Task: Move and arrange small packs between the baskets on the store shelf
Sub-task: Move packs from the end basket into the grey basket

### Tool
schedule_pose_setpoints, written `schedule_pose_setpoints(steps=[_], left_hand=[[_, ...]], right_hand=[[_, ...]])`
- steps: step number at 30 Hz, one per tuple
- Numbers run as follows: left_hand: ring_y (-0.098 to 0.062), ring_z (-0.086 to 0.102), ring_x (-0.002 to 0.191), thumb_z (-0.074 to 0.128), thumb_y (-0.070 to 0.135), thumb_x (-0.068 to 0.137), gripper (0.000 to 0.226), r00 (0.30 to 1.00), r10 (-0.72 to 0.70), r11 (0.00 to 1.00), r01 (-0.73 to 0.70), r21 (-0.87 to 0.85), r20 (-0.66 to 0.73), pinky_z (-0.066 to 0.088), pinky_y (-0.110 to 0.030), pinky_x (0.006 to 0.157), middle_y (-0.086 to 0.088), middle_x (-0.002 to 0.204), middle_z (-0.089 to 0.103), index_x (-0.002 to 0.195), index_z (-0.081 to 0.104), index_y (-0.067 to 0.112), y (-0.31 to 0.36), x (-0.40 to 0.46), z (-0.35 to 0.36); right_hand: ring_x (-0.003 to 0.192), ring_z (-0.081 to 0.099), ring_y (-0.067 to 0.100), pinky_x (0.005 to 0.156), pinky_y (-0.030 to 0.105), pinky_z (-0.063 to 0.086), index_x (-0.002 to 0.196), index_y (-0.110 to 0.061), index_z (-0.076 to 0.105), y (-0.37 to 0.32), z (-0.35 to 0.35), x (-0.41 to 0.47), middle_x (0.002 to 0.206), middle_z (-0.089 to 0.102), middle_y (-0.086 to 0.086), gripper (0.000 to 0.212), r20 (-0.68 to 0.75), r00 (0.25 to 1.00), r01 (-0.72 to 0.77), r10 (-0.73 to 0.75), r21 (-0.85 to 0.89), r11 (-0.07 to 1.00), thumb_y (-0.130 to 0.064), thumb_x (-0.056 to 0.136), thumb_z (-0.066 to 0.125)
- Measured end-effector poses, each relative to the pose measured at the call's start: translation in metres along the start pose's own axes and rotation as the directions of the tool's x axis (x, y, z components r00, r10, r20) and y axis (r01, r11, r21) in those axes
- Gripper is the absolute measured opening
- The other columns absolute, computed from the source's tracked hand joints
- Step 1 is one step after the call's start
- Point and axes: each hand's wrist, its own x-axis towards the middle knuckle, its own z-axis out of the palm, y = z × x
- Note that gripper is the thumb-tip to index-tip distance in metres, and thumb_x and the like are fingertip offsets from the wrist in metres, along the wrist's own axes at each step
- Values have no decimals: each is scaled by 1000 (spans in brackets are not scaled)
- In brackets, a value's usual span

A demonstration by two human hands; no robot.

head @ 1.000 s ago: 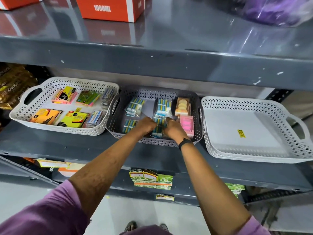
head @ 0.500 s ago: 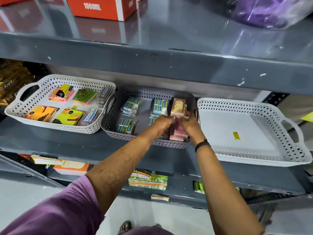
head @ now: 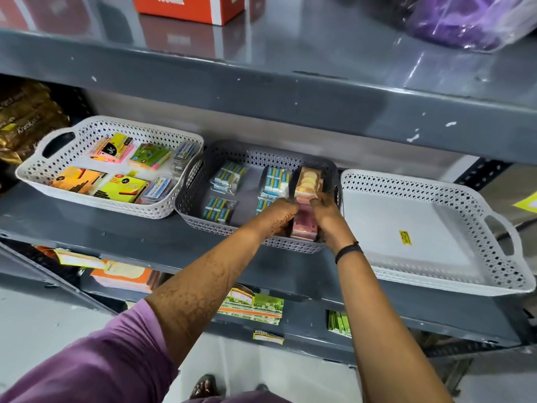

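Three baskets stand in a row on the middle shelf. The grey basket (head: 203, 225) in the centre holds several blue-and-white packs (head: 228, 177) and, at its right side, a pink pack (head: 303, 225) with a peach pack (head: 308, 183) behind it. My left hand (head: 280, 215) and my right hand (head: 327, 215) both reach into this basket and grip the pink pack from its two sides. The white basket (head: 72, 186) on the left holds yellow, orange and green packs. The white basket (head: 436, 274) on the right has only a yellow sticker (head: 406, 237) in it.
The upper shelf edge (head: 261, 91) hangs just above the baskets; an orange box (head: 189, 7) and a purple bag (head: 470, 21) sit on top of it. Brown snack packets (head: 26, 117) lie at far left. Green and orange packs (head: 252, 306) lie on the shelf below.
Both hands shifted from the blue packs in the middle of the grey basket to its right side and closed on the pink pack. The camera swung slightly left.
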Motion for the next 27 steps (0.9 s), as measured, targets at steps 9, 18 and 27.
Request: schedule_pose_setpoints(steps=[9, 18, 27], left_hand=[[-19, 50, 77, 46, 8, 93, 15, 862, 213, 975, -215, 48, -460, 38, -31, 74, -14, 91, 56, 85, 57, 16, -7, -44, -122], [-16, 41, 58, 34, 9, 97, 27, 812, -86, 971, -60, -230, -577, 34, -21, 52, -6, 71, 48, 73, 48, 12, -27, -70, -289], [-3, 20, 25, 32, 14, 96, 42, 971, -104, 988, 76, -136, -216, 6, -22, 40, 10, 30, 22, 56, 20, 21, -30, -47, -307]], right_hand=[[108, 59, 25, 90, 5, 38, 133, -2, 48, -64, 65, -20, 127, 58, 15, 36, -151, 949, 284, -277, 29, 958, -10, 99, 43], [70, 41, 7, 67, 22, 33, 91, -27, 50, -122, 222, -34, 86, 47, -4, 19, 406, 913, -120, -35, 349, 929, -24, 102, 36], [95, 56, 30, 96, 44, 45, 105, -12, 57, -135, 290, -8, 106, 58, 17, 27, 333, 937, -198, 103, 265, 944, -31, 101, 39]])
